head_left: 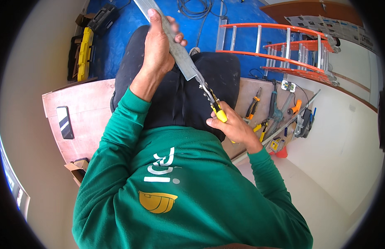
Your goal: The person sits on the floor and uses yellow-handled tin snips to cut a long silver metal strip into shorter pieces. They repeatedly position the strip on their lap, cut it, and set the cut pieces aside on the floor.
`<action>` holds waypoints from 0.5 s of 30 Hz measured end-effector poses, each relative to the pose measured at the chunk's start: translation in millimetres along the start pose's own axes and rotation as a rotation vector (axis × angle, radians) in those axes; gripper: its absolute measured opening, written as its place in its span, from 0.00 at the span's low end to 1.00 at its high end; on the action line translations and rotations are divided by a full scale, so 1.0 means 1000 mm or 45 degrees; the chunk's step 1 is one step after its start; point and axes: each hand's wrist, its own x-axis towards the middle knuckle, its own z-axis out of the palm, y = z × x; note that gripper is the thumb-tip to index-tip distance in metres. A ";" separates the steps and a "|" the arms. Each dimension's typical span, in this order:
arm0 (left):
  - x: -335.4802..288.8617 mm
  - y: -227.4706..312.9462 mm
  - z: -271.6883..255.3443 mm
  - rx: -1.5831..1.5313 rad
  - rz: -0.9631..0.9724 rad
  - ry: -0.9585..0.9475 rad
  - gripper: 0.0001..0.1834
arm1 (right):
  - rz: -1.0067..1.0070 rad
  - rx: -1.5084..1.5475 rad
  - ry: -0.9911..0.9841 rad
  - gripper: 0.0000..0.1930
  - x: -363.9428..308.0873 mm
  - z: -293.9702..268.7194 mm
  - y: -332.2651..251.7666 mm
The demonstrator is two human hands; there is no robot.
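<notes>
My left hand (156,49) is wrapped round a long grey metal profile (183,62), which slants from the top edge down over my lap. Its fingers curl over the far side and the thumb lies along the near face. My right hand (234,128) is closed round the yellow handles of a pair of tin snips (208,93). The jaws of the snips meet the lower end of the profile at its corner. How far they bite into the metal is too small to tell.
I sit on a wooden board (88,103) with a phone (65,122) at left. Pliers (254,103), a teal power tool (273,103) and an orange-handled tool (295,107) lie at right. Beyond are an orange stepladder (259,39), a yellow level (84,54) and a cable (196,8) on blue floor covering.
</notes>
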 end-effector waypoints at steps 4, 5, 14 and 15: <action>0.002 -0.001 0.000 0.001 -0.007 0.004 0.42 | -0.019 -0.006 -0.010 0.30 -0.003 0.006 0.002; 0.002 -0.002 0.000 0.004 -0.007 0.000 0.42 | -0.022 0.009 0.003 0.30 -0.004 0.008 0.003; 0.003 -0.002 0.001 -0.005 0.005 0.008 0.43 | 0.010 0.045 -0.004 0.27 -0.003 0.006 0.003; 0.003 -0.002 0.001 0.002 0.000 0.008 0.42 | 0.021 0.024 -0.012 0.28 -0.003 0.006 0.002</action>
